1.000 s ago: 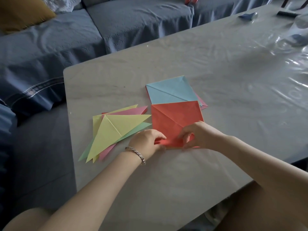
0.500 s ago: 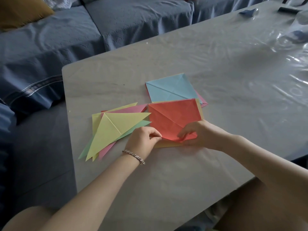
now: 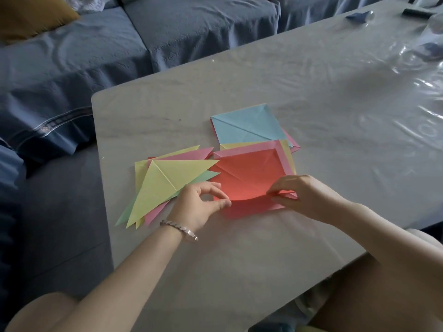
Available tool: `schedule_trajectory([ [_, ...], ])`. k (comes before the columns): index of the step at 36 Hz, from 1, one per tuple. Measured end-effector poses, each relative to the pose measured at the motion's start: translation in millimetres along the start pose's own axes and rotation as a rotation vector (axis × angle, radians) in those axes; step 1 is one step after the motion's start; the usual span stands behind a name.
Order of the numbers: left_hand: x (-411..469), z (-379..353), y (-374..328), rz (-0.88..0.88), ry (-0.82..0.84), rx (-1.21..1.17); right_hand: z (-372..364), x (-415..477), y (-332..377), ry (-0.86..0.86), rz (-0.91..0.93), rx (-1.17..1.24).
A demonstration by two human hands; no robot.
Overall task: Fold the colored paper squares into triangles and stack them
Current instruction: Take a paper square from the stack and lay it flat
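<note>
Two hands: the left hand [image 3: 203, 202] pinches the near-left corner of the red paper square [image 3: 249, 176] between thumb and forefinger; the right hand [image 3: 304, 195] pinches its near-right edge with curled fingers.
Red square: it lies on the grey tabletop [image 3: 311, 92] before the person, its near edge bowed up and a diagonal crease showing.
Change: a second ago it lay flat and flush on its pile; now it sits nearer, baring a pink sheet [image 3: 247, 150] and a yellow sheet [image 3: 239, 145] beneath.
Meaning: probably the top sheet is being peeled free for folding.
Folded stack: a yellow paper triangle [image 3: 167, 183] tops green and pink ones, just left.
Waiting: a light blue paper square [image 3: 249, 127] lies behind.
</note>
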State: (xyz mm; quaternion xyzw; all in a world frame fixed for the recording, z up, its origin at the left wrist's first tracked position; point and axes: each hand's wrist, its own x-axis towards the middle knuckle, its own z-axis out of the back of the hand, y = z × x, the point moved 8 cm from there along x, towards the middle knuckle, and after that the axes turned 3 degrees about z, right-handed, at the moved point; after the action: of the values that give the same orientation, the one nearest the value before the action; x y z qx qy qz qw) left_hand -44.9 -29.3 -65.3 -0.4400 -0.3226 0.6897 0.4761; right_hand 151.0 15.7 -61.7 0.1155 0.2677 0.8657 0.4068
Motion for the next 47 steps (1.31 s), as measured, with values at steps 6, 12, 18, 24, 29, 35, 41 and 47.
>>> schedule_trajectory([
  [6, -16, 10, 29, 0.149, -0.061, -0.148, 9, -29, 1, -0.153, 0.109, 0.024],
  [12, -5, 4, 35, 0.356, 0.001, -0.355, -2, -39, 32, -0.017, 0.278, 0.095],
  [18, 17, -12, 14, 0.184, 0.069, -0.010, -15, -44, 55, 0.119, 0.373, 0.042],
  [24, 10, -21, -28, -0.164, 0.092, 0.262, -12, -40, 44, 0.052, 0.281, 0.085],
  [29, 1, -16, -31, -0.274, 0.083, 0.352, -4, -38, 17, -0.078, 0.094, 0.298],
  [35, 1, -5, -16, -0.220, -0.024, 0.475, 6, -26, 32, -0.237, 0.083, 0.400],
  [41, 12, 18, 9, 0.177, -0.106, -0.040, 8, -22, 87, -0.124, 0.357, 0.307],
  [47, 10, 38, -18, -0.036, -0.192, 0.012, 10, -14, 67, -0.089, 0.146, 0.464],
])
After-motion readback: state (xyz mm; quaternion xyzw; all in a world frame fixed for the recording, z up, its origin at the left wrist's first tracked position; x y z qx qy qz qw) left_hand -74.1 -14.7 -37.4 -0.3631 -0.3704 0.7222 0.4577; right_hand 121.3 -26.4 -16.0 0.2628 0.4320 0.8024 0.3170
